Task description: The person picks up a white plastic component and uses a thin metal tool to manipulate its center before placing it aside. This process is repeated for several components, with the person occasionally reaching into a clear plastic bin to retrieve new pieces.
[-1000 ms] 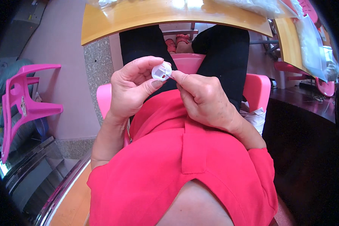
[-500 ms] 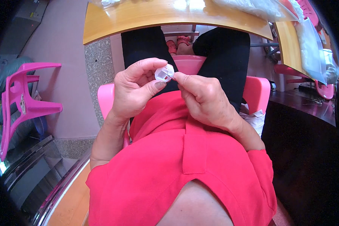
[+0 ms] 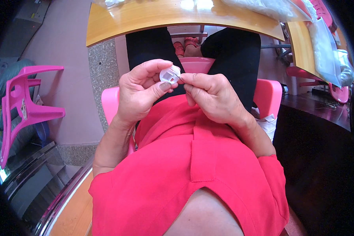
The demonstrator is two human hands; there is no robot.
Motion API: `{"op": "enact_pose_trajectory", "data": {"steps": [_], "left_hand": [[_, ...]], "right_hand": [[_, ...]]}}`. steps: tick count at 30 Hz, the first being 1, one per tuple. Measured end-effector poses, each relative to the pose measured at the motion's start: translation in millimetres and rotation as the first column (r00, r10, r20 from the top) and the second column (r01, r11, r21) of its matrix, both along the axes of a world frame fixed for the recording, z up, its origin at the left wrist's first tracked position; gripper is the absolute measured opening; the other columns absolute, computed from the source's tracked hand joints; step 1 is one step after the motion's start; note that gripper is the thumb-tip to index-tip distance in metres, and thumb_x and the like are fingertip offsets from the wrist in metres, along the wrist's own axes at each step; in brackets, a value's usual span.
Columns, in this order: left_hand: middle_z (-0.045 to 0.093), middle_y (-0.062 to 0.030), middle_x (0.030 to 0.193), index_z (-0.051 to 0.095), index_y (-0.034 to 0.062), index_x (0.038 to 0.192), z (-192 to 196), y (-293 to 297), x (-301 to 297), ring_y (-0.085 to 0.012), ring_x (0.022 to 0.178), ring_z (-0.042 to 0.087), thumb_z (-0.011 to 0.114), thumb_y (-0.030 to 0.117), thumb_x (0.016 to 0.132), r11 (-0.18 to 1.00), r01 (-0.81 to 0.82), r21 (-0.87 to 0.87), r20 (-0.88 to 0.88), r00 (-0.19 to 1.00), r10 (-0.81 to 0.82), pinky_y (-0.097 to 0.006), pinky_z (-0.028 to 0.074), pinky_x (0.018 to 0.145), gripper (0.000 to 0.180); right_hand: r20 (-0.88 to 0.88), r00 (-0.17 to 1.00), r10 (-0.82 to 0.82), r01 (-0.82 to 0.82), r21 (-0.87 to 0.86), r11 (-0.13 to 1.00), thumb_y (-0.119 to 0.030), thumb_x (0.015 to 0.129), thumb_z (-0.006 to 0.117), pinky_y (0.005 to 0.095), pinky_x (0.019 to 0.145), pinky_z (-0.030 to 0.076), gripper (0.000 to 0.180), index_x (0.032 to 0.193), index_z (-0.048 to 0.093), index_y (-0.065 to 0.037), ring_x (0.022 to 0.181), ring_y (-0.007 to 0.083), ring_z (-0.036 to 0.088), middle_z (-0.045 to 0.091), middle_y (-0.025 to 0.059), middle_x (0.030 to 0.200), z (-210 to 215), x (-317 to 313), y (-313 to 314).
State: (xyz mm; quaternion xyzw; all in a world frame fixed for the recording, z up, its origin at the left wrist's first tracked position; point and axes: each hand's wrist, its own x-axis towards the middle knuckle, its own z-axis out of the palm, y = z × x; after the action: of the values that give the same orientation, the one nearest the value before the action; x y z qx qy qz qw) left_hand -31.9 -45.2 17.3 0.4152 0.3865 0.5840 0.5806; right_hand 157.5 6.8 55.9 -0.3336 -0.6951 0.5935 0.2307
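Observation:
Between the thumb and fingers of my left hand is a small round white plastic part, held above my lap. Its face toward me has a raised rectangular shape and a small opening. My right hand pinches a thin dark pin-like piece between thumb and forefinger. The tip of that piece reaches the right side of the round part. Whether it sits inside the part or only touches it, I cannot tell. The fingers hide most of the thin piece.
A wooden table spans the far side, with clear plastic bags of white things on it. More bags hang over the right-hand table. A pink plastic chair stands to the left. I sit on a pink chair.
The round white part has shifted slightly left and turned a little in my left hand. My right hand has drawn a little to the right and its fingers have bunched closer.

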Motion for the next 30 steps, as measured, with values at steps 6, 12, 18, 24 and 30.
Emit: {"op": "enact_pose_trajectory", "data": {"steps": [6,12,18,24,30], "left_hand": [[0.064,-0.0119,0.101,0.055,-0.0025,0.118,-0.5,2.9,4.7,-0.0168,0.088,0.064,0.064,-0.005,0.083,1.0,-0.023,-0.018,0.04,0.999,0.024,-0.028,0.055,0.079,0.036],[0.064,-0.0118,0.103,0.054,-0.0029,0.118,-0.3,3.2,7.3,-0.0172,0.09,0.064,0.064,-0.006,0.082,0.995,-0.076,-0.072,0.076,0.994,0.081,-0.029,0.054,0.082,0.038],[0.063,-0.0126,0.106,0.055,-0.0029,0.118,-3.8,1.5,10.9,-0.0173,0.093,0.063,0.064,-0.008,0.081,0.996,-0.068,-0.052,0.034,0.997,0.07,-0.03,0.054,0.084,0.038],[0.063,-0.0128,0.106,0.054,-0.0032,0.118,-3.6,1.5,12.6,-0.0174,0.093,0.063,0.064,-0.007,0.082,0.997,-0.068,-0.039,0.036,0.997,0.069,-0.03,0.054,0.084,0.038],[0.063,-0.0127,0.106,0.054,-0.0031,0.118,-2.9,2.1,13.0,-0.0171,0.093,0.063,0.064,-0.007,0.082,0.997,-0.065,-0.032,0.038,0.997,0.066,-0.03,0.054,0.084,0.038]], "right_hand": [[0.095,0.995,-0.024,0.019,0.053,0.998,0.001,0.09,0.05,0.0245,0.055,0.046,0.024,0.111,0.061,0.005,0.06,0.0109,0.056,0.058,0.0074,0.066,1.3,-1.2,-1.6],[0.229,0.966,-0.12,-0.006,0.483,0.875,0.007,0.083,0.054,0.0326,0.06,0.051,0.032,0.114,0.058,0.005,0.067,0.0286,0.064,0.061,0.0198,0.076,-3.7,1.0,-7.1],[0.279,0.952,-0.126,-0.042,0.529,0.848,0.008,0.08,0.055,0.0361,0.06,0.051,0.036,0.117,0.054,0.005,0.07,0.0332,0.064,0.061,0.0207,0.079,-6.4,0.3,-9.0],[0.25,0.959,-0.133,-0.042,0.59,0.806,-0.002,0.077,0.055,0.0426,0.056,0.052,0.036,0.112,0.053,0.005,0.063,0.0355,0.063,0.06,0.0207,0.073,-11.1,1.0,-8.1],[0.255,0.959,-0.125,-0.054,0.595,0.802,-0.002,0.076,0.055,0.0423,0.055,0.052,0.036,0.111,0.052,0.007,0.063,0.0356,0.063,0.06,0.0212,0.072,-11.6,1.6,-7.7]]}}
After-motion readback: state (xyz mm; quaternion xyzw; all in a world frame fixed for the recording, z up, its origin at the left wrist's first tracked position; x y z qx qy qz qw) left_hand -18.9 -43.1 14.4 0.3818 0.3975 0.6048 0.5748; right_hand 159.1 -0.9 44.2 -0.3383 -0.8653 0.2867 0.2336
